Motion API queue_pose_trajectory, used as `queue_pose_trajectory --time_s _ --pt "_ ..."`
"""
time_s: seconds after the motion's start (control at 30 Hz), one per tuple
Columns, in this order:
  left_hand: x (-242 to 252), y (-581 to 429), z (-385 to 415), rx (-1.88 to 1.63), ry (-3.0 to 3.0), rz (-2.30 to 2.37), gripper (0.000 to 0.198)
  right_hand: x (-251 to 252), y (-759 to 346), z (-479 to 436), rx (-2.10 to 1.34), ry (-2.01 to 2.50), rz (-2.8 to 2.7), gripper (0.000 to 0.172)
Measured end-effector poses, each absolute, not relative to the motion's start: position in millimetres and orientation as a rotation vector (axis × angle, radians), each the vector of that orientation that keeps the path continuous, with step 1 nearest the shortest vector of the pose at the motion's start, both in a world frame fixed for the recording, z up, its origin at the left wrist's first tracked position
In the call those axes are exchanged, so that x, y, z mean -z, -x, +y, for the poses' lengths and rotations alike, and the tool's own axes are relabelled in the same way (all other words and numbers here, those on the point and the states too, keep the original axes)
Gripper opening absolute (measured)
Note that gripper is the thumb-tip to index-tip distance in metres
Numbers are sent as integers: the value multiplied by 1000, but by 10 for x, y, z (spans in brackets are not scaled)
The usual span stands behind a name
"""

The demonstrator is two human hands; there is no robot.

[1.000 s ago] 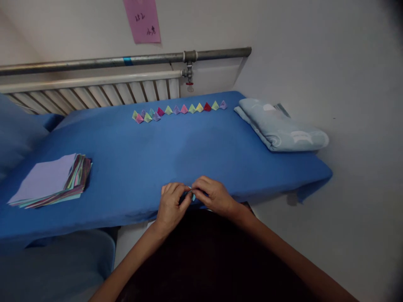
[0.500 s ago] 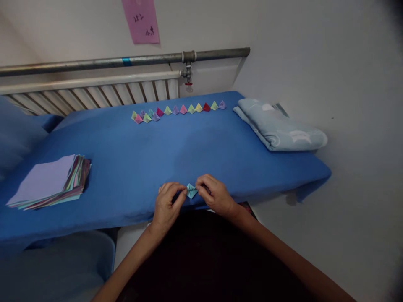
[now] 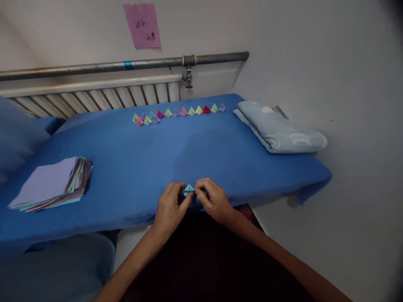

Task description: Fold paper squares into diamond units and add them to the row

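Note:
At the near edge of the blue bed sheet (image 3: 132, 167), my left hand (image 3: 170, 209) and my right hand (image 3: 213, 200) pinch a small light-blue folded paper piece (image 3: 189, 189) between their fingertips. Only its pointed top shows between the fingers. A row of several folded paper pieces (image 3: 179, 112) in pink, green, purple, yellow and red lies along the far side of the sheet. A stack of coloured square papers (image 3: 52, 182) with a lilac sheet on top rests at the left.
A folded pale-blue blanket (image 3: 280, 131) lies at the right end. Behind the bed run a white radiator (image 3: 94, 94) and a grey pipe (image 3: 126, 65). A pink note (image 3: 142, 26) hangs on the wall. A blue pillow (image 3: 15, 134) sits far left.
Half a second ago the folded paper lay spread between my hands; now my fingers have closed in around it, hiding most of it. The view has tilted slightly.

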State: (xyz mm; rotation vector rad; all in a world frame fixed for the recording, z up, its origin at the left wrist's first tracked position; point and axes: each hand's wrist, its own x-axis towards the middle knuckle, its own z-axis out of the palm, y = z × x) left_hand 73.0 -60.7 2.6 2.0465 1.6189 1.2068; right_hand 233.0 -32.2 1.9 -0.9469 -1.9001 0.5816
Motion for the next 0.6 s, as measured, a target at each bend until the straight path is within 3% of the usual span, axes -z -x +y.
queue_pose_trajectory --time_s 0.6 --pt "12 -712 -537 -1262 -1404 1570 20 -33 -2276 -384 -588 952 -1934 11"
